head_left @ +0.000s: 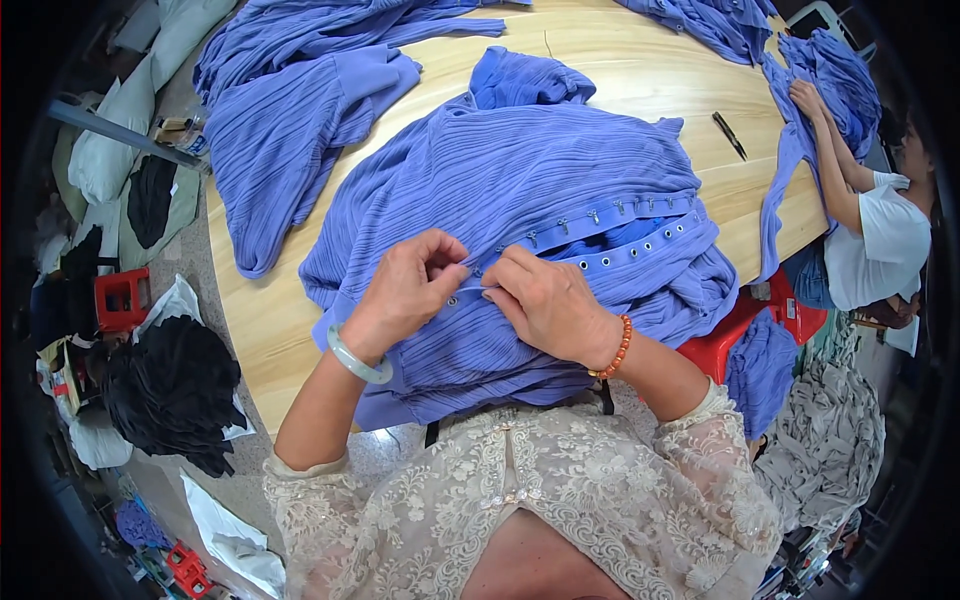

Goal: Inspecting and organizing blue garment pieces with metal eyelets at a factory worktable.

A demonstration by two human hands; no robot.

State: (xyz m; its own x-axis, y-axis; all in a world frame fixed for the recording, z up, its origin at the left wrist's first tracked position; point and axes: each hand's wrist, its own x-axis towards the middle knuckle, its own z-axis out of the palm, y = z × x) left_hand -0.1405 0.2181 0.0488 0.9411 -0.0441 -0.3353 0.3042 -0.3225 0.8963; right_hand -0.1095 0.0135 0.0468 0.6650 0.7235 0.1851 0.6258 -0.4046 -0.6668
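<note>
Pleated blue garment (520,190) lies bunched on the wooden table (640,70), looks soft, light and floppy, so I'd grab the stiffer eyelet strip (620,250); left hand (405,290) and right hand (545,300) both pinch that strip, fingers close together

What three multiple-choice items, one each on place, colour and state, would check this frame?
1. Where does the dark tool lie?
A. on bare tabletop right of the garment
B. on the floor
C. in the person's left hand

2. What colour is the garment under the hands?
A. black
B. blue-violet
C. red

3. What are the left hand and right hand doing?
A. resting flat, apart
B. pinching the fastener strip together
C. holding scissors

Answers: 1 A, it lies on wood near the co-worker; 2 B, the pleated cloth is blue-violet; 3 B, fingertips meet at the strip.
</note>
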